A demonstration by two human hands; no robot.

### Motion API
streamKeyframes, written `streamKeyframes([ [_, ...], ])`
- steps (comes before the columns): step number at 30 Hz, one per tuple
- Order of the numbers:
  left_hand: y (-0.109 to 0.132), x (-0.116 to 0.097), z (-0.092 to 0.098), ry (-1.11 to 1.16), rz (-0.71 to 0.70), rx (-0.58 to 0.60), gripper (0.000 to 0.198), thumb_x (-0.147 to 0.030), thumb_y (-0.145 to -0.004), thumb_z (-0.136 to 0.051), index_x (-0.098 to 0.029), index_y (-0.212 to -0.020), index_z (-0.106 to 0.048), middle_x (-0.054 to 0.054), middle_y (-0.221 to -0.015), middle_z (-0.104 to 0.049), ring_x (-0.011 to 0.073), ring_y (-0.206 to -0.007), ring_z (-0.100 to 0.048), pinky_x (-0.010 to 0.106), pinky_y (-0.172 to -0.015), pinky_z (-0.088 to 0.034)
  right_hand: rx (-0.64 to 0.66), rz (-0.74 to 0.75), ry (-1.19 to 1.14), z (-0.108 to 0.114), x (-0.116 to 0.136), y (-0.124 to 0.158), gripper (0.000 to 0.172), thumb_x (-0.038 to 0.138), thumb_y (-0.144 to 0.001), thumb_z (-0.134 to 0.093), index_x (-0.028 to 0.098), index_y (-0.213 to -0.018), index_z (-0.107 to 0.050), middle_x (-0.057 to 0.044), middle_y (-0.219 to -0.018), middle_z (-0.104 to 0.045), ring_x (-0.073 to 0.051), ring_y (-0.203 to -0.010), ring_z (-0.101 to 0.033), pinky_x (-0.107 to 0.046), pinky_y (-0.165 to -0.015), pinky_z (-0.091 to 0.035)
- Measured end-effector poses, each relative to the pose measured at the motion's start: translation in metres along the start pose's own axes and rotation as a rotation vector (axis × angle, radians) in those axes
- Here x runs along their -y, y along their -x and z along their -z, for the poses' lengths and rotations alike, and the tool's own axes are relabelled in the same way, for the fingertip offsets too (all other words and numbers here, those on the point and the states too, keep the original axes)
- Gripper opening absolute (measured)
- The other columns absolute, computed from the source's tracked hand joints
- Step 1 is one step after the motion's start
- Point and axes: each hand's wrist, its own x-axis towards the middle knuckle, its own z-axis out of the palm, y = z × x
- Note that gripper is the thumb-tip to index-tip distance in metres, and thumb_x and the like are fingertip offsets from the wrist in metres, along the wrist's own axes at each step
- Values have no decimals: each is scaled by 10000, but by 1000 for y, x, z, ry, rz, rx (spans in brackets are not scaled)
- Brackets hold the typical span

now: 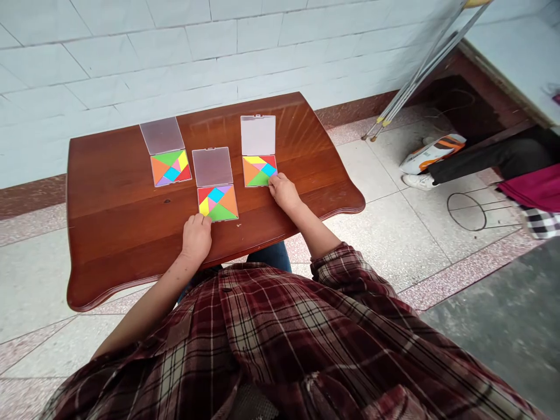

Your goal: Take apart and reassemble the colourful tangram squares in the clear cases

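Observation:
Three open clear plastic cases of coloured tangram pieces lie on a brown wooden table (114, 192). The left case (170, 167) sits apart from both hands. My left hand (196, 234) rests with curled fingers at the lower left corner of the middle case (217, 202). My right hand (283, 191) has its fingertips on the lower right corner of the right case (259, 170). Each case's lid lies flat behind its tray.
The table stands against a white tiled wall (131, 52). Metal crutches (420, 70) lean at the upper right. Another person's leg and white shoe (420, 181) are on the tiled floor at the right, next to a wire frame (468, 211).

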Motion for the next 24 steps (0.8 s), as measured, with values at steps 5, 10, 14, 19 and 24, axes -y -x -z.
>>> streamKeyframes([
  [5,27,-6,-1,-4,-21,2,286,-111,-899,-384,-138,-912,-669,170,-908,-640,302,-870,-567,414,-753,-453,-8,37,-6,-6,7,0,219,188,-935,-427,163,-991,-638,-122,-1063,-593,-193,-773,-502,-281,-637,-353],
  [10,32,-9,-3,26,-32,-31,278,-120,-896,-383,-170,-895,-657,158,-897,-631,293,-857,-559,409,-724,-435,32,40,12,-3,20,6,253,184,-946,-395,158,-1014,-637,-124,-1069,-579,-193,-766,-496,-291,-660,-357],
  [14,31,-9,-7,49,-25,-41,278,-130,-902,-379,-169,-896,-654,161,-903,-626,295,-862,-554,414,-727,-432,48,27,22,0,25,6,254,190,-951,-392,154,-1013,-636,-125,-1067,-578,-197,-791,-500,-284,-662,-359],
  [19,31,-12,-9,68,-4,-53,275,-137,-904,-381,-171,-889,-654,157,-900,-620,296,-866,-551,416,-735,-428,-12,31,-32,-1,20,-4,212,180,-918,-424,161,-955,-631,-116,-1019,-580,-189,-754,-478,-287,-651,-369],
  [24,29,-22,-3,110,33,19,272,-120,-893,-391,-142,-932,-659,172,-935,-623,310,-901,-563,427,-763,-434,-36,-27,-70,2,29,-1,232,152,-897,-435,153,-1034,-623,-138,-1128,-574,-215,-837,-537,-323,-720,-434],
])
